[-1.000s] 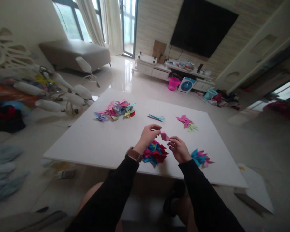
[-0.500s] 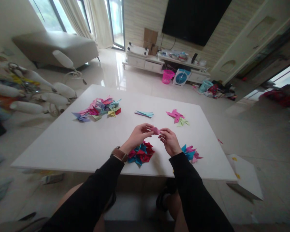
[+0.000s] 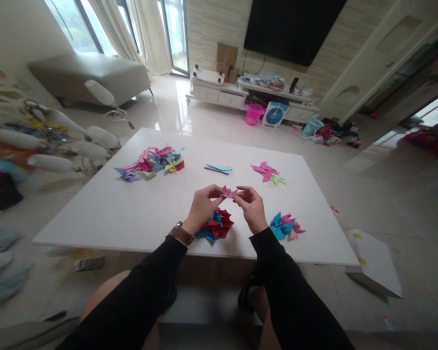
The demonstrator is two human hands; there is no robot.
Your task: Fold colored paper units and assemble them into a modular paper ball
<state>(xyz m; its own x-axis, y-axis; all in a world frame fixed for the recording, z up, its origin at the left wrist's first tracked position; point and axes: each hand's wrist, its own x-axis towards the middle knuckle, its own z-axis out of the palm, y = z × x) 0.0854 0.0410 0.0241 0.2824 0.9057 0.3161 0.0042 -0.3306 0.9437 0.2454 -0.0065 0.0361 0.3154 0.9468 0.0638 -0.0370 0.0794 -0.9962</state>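
A small pink folded paper piece (image 3: pixel 229 193) is held above the middle of the white table (image 3: pixel 105 214). My left hand (image 3: pixel 205 204) pinches its left end between thumb and fingers. On its right end, the thumb and fingers of my right hand (image 3: pixel 251 206) are closed. Below my left hand lies a pile of red and blue folded paper pieces (image 3: pixel 219 226), partly hidden by that wrist. Blue and pink folded paper (image 3: pixel 282 226) rests beside my right sleeve. Beyond my hands are flat light-blue and purple paper strips (image 3: pixel 219 168).
A larger heap of multicoloured folded paper (image 3: pixel 155 160) lies at the table's far left. Pink and green folded pieces (image 3: pixel 266 172) sit at the far right. A chandelier (image 3: pixel 83 141) stands left of the table, and a white box-like object (image 3: pixel 374 262) lies off its right corner.
The pink paper has turned and now shows several points instead of a compact shape. My right hand has moved slightly left, closer to my left hand. The whole view has shifted a little.
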